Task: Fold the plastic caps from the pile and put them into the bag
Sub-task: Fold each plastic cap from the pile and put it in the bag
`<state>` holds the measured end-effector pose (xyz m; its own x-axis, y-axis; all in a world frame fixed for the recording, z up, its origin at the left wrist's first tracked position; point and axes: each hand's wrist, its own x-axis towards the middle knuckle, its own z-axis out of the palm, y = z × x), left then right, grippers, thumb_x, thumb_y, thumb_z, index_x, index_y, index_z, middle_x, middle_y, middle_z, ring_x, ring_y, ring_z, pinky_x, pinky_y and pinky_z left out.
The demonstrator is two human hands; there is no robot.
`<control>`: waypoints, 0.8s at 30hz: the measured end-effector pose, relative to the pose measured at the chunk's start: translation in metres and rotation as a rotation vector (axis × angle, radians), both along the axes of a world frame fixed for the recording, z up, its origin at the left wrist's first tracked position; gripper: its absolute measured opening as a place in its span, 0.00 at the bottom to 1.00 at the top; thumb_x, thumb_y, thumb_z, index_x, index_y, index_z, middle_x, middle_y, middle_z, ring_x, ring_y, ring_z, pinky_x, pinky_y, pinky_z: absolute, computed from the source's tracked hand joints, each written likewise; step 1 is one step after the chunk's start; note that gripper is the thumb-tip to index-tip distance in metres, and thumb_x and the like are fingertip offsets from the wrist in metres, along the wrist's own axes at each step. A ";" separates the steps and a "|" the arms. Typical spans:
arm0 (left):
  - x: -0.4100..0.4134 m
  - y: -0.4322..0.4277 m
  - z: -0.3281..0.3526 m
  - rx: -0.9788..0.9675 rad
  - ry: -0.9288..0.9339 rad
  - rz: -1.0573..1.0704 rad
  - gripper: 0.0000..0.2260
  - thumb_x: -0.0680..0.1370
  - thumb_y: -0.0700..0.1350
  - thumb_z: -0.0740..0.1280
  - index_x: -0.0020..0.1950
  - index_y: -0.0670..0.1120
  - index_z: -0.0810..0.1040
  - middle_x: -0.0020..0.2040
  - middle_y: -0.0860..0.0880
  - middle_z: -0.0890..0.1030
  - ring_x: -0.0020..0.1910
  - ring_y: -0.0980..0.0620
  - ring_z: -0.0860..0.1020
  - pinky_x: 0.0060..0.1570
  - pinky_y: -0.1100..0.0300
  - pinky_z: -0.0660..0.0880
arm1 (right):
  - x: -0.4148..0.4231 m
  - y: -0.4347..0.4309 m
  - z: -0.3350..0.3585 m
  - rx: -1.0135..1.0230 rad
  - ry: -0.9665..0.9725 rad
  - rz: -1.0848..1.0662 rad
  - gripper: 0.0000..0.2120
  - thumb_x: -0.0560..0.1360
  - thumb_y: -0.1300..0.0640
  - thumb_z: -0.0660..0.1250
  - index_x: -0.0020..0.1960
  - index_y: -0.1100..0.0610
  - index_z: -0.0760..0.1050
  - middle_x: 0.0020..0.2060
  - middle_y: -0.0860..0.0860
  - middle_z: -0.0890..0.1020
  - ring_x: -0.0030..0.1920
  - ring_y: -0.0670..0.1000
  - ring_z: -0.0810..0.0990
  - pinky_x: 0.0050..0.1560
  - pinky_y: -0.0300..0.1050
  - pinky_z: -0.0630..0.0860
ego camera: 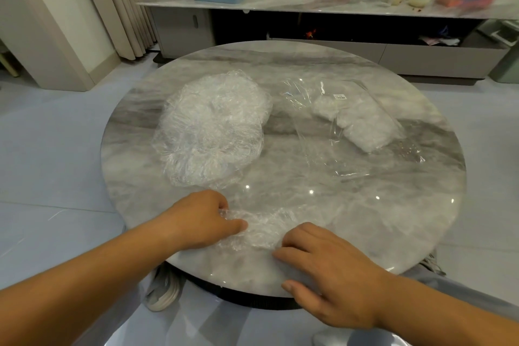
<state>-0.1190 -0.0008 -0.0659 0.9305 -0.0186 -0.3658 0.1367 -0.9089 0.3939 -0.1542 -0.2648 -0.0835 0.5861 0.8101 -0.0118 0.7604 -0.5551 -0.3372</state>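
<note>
clear, crinkled plastic is what we are working: one plastic cap [261, 229] is lying bunched on the near part of the table [337, 205], right between our hands. its long axis is running left to right, slanting a little toward us at the right end. our left hand [196, 219] is pinching the cap's left end between curled fingers and thumb. our right hand [331, 267] is lying spread, thumb out to the side on the table, its bent fingertips pressing down on the cap's right end. so the cap is being held at both ends, and we are judging the fold to be in hand, with one end likely needing to come across onto the other along that axis. farther out, the pile [213, 126] of loose caps is sitting beyond the left hand, its near edge close to the cap. the bag [309, 149] is lying far right, apart from the pile, already holding folded caps [365, 123]; the right hand is sitting nearer to it, so it looks better placed for the drop.
</note>
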 end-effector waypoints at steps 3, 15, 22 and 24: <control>0.001 0.003 0.000 -0.028 0.017 0.005 0.19 0.71 0.63 0.73 0.40 0.47 0.78 0.34 0.54 0.77 0.33 0.56 0.75 0.34 0.62 0.70 | 0.005 -0.001 0.009 0.059 0.058 -0.059 0.20 0.81 0.40 0.58 0.68 0.46 0.74 0.56 0.41 0.76 0.57 0.43 0.73 0.64 0.43 0.68; 0.000 0.000 -0.004 -0.328 -0.105 0.014 0.16 0.72 0.54 0.77 0.38 0.46 0.75 0.30 0.54 0.73 0.27 0.59 0.70 0.32 0.63 0.68 | 0.026 0.030 0.013 -0.054 -0.047 -0.019 0.23 0.81 0.39 0.55 0.68 0.49 0.75 0.65 0.47 0.73 0.61 0.48 0.70 0.63 0.46 0.68; 0.001 -0.002 0.000 -0.699 0.076 0.266 0.12 0.74 0.44 0.77 0.43 0.41 0.75 0.31 0.46 0.76 0.30 0.50 0.79 0.31 0.56 0.79 | 0.026 0.026 0.008 -0.111 0.032 0.039 0.24 0.82 0.37 0.52 0.72 0.47 0.69 0.67 0.46 0.64 0.60 0.47 0.67 0.61 0.40 0.65; -0.001 -0.002 0.002 -0.809 0.165 0.352 0.11 0.74 0.43 0.76 0.44 0.41 0.74 0.32 0.44 0.76 0.29 0.50 0.78 0.31 0.57 0.79 | 0.025 0.026 0.008 -0.124 0.025 0.049 0.24 0.82 0.37 0.52 0.72 0.47 0.68 0.65 0.46 0.66 0.60 0.47 0.68 0.62 0.41 0.66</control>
